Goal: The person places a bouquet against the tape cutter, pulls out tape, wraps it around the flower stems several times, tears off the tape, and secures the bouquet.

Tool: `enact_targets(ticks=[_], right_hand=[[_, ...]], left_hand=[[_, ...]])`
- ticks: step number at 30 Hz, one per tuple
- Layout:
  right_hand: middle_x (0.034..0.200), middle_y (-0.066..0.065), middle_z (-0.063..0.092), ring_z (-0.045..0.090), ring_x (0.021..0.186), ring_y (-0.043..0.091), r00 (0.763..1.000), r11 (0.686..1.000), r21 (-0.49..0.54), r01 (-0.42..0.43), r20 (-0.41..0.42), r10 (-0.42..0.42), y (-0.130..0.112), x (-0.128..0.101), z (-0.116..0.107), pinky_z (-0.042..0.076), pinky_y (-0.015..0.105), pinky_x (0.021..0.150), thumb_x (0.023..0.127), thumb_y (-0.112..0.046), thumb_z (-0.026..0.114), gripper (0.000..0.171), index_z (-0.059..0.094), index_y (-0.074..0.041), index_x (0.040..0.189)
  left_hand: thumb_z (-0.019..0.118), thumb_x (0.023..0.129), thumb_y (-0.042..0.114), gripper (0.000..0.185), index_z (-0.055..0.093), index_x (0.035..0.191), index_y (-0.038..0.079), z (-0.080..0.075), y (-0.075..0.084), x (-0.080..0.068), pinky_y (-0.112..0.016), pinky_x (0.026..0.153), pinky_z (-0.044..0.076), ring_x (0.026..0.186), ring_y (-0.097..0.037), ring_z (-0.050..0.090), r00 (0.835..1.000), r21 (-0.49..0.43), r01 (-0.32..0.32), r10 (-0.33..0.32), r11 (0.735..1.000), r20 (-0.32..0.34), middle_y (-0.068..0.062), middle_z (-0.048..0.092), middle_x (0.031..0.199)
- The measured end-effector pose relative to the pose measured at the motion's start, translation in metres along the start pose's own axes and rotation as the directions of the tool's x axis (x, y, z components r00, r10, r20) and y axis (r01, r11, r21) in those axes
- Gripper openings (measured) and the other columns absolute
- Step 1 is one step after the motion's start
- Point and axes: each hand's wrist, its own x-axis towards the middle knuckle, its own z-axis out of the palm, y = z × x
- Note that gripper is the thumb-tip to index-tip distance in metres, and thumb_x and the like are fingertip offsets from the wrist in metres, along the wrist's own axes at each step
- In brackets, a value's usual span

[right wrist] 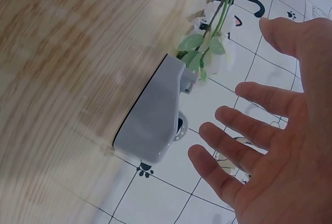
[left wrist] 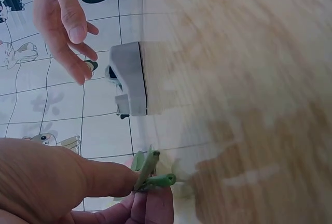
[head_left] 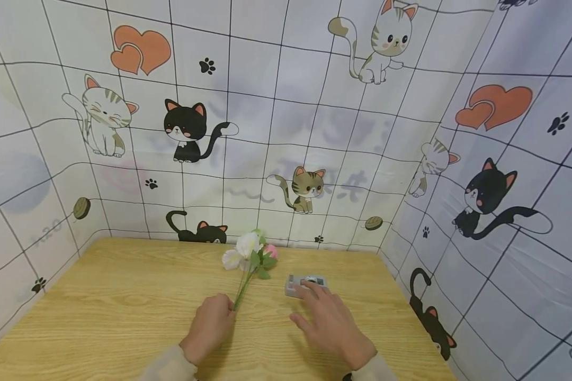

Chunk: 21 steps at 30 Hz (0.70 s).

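My left hand [head_left: 212, 323] pinches the cut ends of green flower stems [left wrist: 149, 169] between thumb and fingers. The stems slant away over the table to artificial-looking flowers [head_left: 248, 246] with white and pink heads and green leaves. My right hand [head_left: 331, 323] is spread above and just in front of a grey tape dispenser [head_left: 293, 286], holding nothing. In the right wrist view a gap shows between those fingers and the dispenser [right wrist: 148, 112], which sits upright on the table. From the head, the fingertips hide part of its wheel.
The wooden table [head_left: 124, 296] ends at a white curtain [head_left: 267, 132] with a grid and cat prints, which rises behind and along both sides. The flower heads lie near the table's back edge, left of the dispenser.
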Motion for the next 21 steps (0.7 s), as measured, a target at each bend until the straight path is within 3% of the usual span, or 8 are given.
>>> enact_targets(ticks=[3,7,10,16,21], right_hand=[[0.17,0.017,0.063,0.066,0.151,0.048,1.0,1.0,-0.01,-0.008,-0.004,0.008,0.004,0.0,0.0,0.06,0.073,0.114,0.112,-0.045,0.079,0.063,0.063,-0.015,0.166],[0.17,0.017,0.063,0.066,0.151,0.047,0.999,0.999,-0.018,-0.033,-0.004,0.033,0.011,0.0,0.002,0.06,0.073,0.114,0.112,-0.046,0.08,0.065,0.063,-0.015,0.166],[0.17,0.018,0.062,0.065,0.151,0.047,0.998,0.998,-0.008,-0.056,0.0,0.056,0.016,0.0,0.003,0.06,0.073,0.115,0.111,-0.045,0.081,0.066,0.063,-0.015,0.167],[0.172,0.018,0.061,0.065,0.15,0.047,0.996,0.996,-0.009,-0.086,0.017,0.086,0.022,0.0,0.003,0.061,0.073,0.114,0.112,-0.046,0.081,0.067,0.063,-0.015,0.168],[0.168,0.018,0.063,0.068,0.145,0.044,0.997,0.996,-0.025,-0.08,-0.019,0.079,0.026,0.004,0.004,0.063,0.069,0.109,0.11,-0.04,0.085,0.064,0.066,-0.013,0.164]], left_hand=[[0.072,0.096,-0.01,0.013,0.079,0.085,-0.008,0.005,0.004,0.0,-0.017,0.046,0.035,0.051,-0.007,0.044,1.0,0.022,-0.001,0.002,1.0,-0.016,0.001,0.059,0.062],[0.069,0.092,-0.013,0.046,0.055,0.058,0.014,0.012,0.006,0.0,-0.017,0.045,0.027,0.047,-0.004,0.034,1.0,0.016,-0.004,0.005,1.0,-0.026,0.01,0.042,0.052],[0.069,0.093,-0.014,0.058,0.043,0.056,0.022,0.016,0.007,-0.001,-0.016,0.044,0.026,0.045,-0.001,0.03,1.0,-0.006,-0.013,0.013,1.0,-0.01,0.013,0.034,0.05],[0.068,0.097,-0.015,0.067,0.032,0.058,0.026,0.02,0.008,-0.001,-0.014,0.043,0.027,0.044,0.0,0.03,0.999,0.0,-0.02,0.02,1.0,0.024,0.014,0.031,0.051],[0.073,0.098,-0.014,0.062,0.041,0.059,0.022,0.021,0.006,-0.001,-0.013,0.042,0.032,0.043,0.001,0.035,0.998,-0.012,-0.03,0.03,0.999,0.051,0.012,0.037,0.052]])
